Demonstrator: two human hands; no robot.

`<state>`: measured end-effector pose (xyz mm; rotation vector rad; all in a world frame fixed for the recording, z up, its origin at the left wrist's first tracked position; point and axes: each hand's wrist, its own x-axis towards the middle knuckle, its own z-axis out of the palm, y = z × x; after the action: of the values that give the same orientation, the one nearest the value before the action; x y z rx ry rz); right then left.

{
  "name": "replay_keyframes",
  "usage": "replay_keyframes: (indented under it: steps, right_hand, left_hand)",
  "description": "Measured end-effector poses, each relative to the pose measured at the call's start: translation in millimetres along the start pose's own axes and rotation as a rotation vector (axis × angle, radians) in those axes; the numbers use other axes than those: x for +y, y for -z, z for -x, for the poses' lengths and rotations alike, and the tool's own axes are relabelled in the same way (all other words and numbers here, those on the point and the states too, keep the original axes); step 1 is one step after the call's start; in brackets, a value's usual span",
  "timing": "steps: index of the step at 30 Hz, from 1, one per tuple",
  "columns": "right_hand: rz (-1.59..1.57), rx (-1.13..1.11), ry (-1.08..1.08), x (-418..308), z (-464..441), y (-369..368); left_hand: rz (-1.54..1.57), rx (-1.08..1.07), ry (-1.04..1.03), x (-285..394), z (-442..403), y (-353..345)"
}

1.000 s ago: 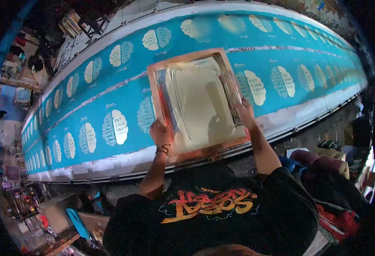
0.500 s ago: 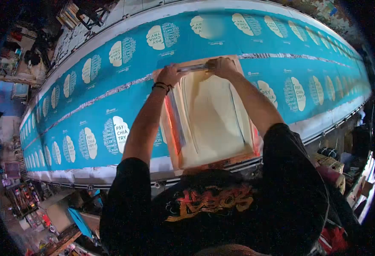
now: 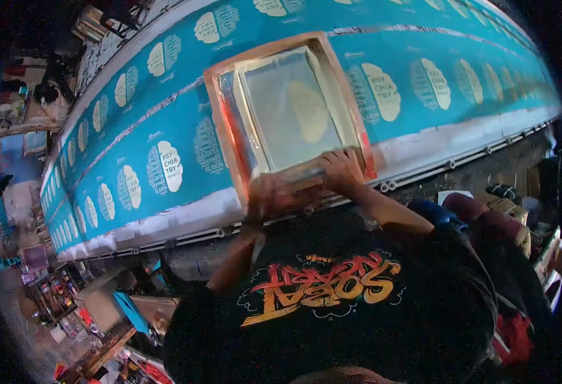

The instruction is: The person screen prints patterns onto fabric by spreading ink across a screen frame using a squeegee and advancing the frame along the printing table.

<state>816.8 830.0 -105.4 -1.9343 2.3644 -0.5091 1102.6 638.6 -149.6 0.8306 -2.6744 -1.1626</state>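
Observation:
A wooden-framed printing screen [image 3: 351, 96] lies on the teal fabric, and a pale brain shape shows through its mesh. At the screen's near end, a squeegee [image 3: 301, 174] lies crosswise, partly covered by my fingers. My right hand [image 3: 342, 171] is closed over the right part of the squeegee, knuckles up. My left hand [image 3: 269, 195], blurred by motion, grips its left part. Reddish ink or tape stains run along the left inner side of the frame.
A long table carries the teal fabric [image 3: 198, 185], printed with rows of white brain shapes and lettering. A metal rail [image 3: 450, 165] runs along the table's near edge. Boxes, containers and tools [image 3: 57, 294] clutter the lower left; rolled material [image 3: 470, 211] sits at the right.
Both hands have drawn the squeegee from the screen's far end to its near end, toward my body. The view has shifted, so the screen appears higher.

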Motion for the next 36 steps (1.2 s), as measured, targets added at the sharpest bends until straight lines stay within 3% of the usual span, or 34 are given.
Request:
replay_keyframes:
  steps: [2, 3, 5, 7, 8, 10, 11, 12, 14, 16, 18, 20, 21, 22, 23, 24, 25, 29, 32, 36]
  right_hand:
    - [-0.041, -0.206, -0.062, -10.1, -36.0, 50.6]
    - [-0.117, -0.085, -0.021, -13.4, -38.0, 68.2]
    - [-0.102, -0.106, -0.007, -11.8, -26.9, 73.6]
    - [-0.107, -0.13, 0.001, -7.6, -5.0, 64.1]
    - [-0.105, -0.133, 0.0, -3.3, 11.3, 43.6]
    - [-0.007, 0.136, 0.041, 3.6, 23.0, 18.3]
    - [-0.117, -0.002, -0.032, 6.8, 12.0, 13.8]
    - [-0.117, -0.002, -0.029, 8.3, -13.5, 21.1]
    - [-0.011, -0.147, -0.088, 16.8, -80.7, 34.2]
    - [0.03, -0.169, -0.222, 32.8, -164.1, 28.0]
    - [0.009, 0.096, -0.151, 67.0, -234.3, 0.8]
    - [-0.05, 0.113, -0.218, 97.8, -295.4, -13.5]
    - [-0.053, 0.111, -0.207, 96.3, -301.4, 4.0]
    - [-0.059, -0.119, -0.211, 92.5, -306.1, 41.0]
    - [-0.058, -0.346, -0.215, 88.9, -305.2, 66.2]
    - [-0.053, -0.345, -0.209, 92.1, -290.1, 72.2]
    - [-0.114, -0.299, -0.246, 102.6, -265.1, 77.8]
    - [-0.565, 0.077, -0.529, 181.9, -143.1, 48.8]
    - [-0.82, 0.111, -0.642, 249.2, -84.2, 57.1]
    - [-1.056, 0.08, -0.733, 335.8, -46.9, 92.8]
  left_hand:
    - [0.13, 0.329, 0.121, -16.7, -19.4, 15.5]
    - [0.063, 0.479, 0.157, -25.5, -26.4, 24.4]
    - [-0.154, 0.683, 0.221, -54.5, -36.6, 37.0]
    - [-0.14, 0.653, 0.337, -95.7, -34.2, 37.5]
    - [-0.204, 0.681, 0.247, -89.0, -33.7, 41.2]
    - [-0.344, 0.741, 0.071, -78.7, -31.9, 47.4]
    - [-0.067, 0.647, 0.219, -77.3, -31.5, 51.8]
    - [0.207, 0.543, 0.358, -80.0, -31.6, 56.8]
    - [0.067, 0.563, 0.362, -59.1, -30.8, 63.2]
    - [0.215, 0.573, 0.395, -55.7, -31.4, 66.9]
    - [0.27, 0.523, 0.448, -59.7, -40.3, 69.1]
    - [-0.023, 0.528, 0.376, -89.4, -47.5, 52.5]
    - [0.034, 0.526, 0.425, -57.4, -51.4, 61.7]
    - [0.035, 0.532, 0.431, -47.3, -51.9, 66.9]
    - [0.125, 0.548, 0.461, -39.7, -55.5, 69.9]
    - [0.217, 0.564, 0.487, -34.5, -58.3, 70.1]
    - [0.248, 0.612, 0.429, -53.0, -56.7, 57.3]
    - [0.391, 0.741, 0.293, -3.6, -72.0, 46.2]
    - [0.492, 0.719, 0.289, 55.2, -120.3, 7.1]
    - [0.435, 0.647, 0.439, 137.7, -190.2, -68.8]
